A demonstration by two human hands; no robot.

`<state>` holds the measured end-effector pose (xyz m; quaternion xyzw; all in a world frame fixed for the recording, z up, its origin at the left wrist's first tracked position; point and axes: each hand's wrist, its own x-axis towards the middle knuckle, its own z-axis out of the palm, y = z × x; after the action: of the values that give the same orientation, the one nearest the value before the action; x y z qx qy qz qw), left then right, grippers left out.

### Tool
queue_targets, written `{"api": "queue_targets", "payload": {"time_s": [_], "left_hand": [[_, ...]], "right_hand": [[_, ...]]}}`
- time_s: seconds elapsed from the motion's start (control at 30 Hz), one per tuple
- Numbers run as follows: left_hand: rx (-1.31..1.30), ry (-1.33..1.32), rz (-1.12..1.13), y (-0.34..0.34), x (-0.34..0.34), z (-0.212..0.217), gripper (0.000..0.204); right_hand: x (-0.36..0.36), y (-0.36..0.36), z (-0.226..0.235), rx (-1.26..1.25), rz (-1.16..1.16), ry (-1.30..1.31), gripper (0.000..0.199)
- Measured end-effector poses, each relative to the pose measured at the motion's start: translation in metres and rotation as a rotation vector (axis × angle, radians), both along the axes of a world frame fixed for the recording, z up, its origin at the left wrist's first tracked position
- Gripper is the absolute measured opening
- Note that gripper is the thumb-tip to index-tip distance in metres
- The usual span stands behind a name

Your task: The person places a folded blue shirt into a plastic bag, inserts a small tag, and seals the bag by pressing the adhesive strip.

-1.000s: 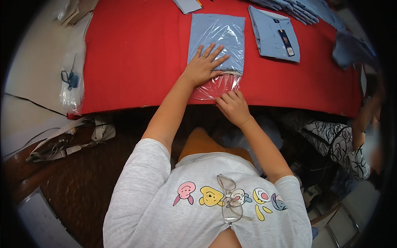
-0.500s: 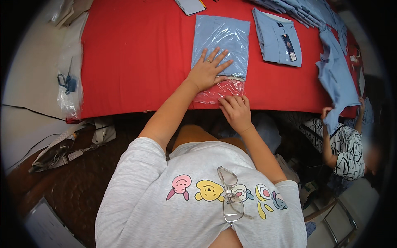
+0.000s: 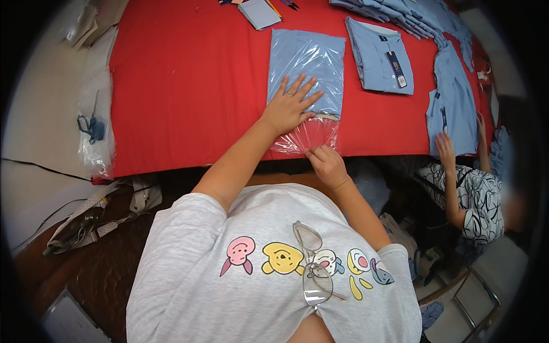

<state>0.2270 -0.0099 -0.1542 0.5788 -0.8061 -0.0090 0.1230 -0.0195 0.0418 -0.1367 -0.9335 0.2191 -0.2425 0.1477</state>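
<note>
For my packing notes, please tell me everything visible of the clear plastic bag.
The clear plastic bag is glossy and wrinkled, lying on the red tablecloth. A folded blue garment fills its upper part; the unfilled lower part shows red through, its creases gathering toward the right hand, whose fingers pinch the near edge. The left hand rests spread over the filled part.

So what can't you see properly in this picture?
Head view: part of the bagged shirt, hidden under the left hand.
Head view: how much of the clear bag is pinched, hidden by the right hand.
Head view: the shirt pile, cut off by the top edge.
Head view: print on the dark tag of the unbagged folded shirt, too small.
</note>
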Motion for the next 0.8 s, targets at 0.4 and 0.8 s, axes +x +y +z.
{"api": "queue_targets", "payload": {"time_s": [0.4,0.8], "left_hand": [[0.016,-0.003,-0.005,0.009,0.000,0.011,0.075],[0.016,0.001,-0.002,0.010,-0.002,0.014,0.081]], "right_hand": [[-0.073,0.023,0.033,0.005,-0.195,0.055,0.028],[-0.079,-0.016,0.012,-0.088,-0.058,0.106,0.020]]}}
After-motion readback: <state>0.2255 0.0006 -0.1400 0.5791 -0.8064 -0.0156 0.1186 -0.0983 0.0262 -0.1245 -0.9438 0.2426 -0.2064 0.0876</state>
